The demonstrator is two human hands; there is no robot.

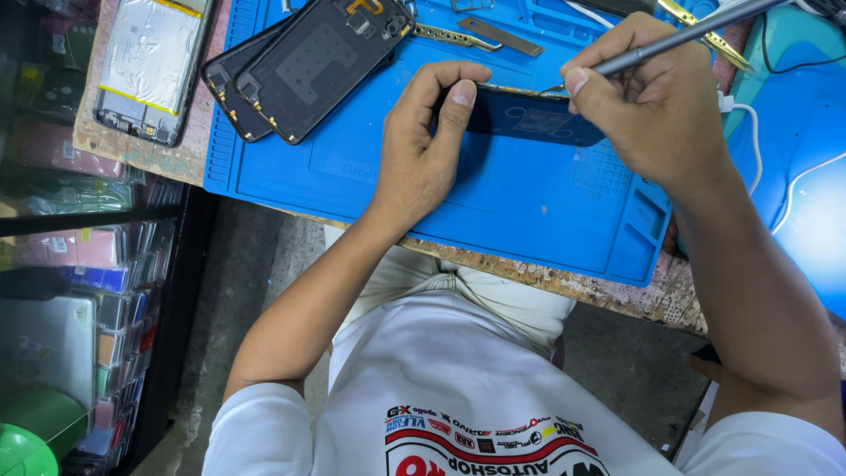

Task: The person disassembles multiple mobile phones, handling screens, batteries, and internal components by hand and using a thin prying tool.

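Left hand gripping slim dark phone (edge up), right hand pinching thin metal tool, ridged blue mat

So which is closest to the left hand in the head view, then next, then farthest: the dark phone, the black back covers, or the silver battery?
1. Dark phone: held in left hand.
2. Black back covers: up-left on mat.
3. Silver battery: far left, off mat.
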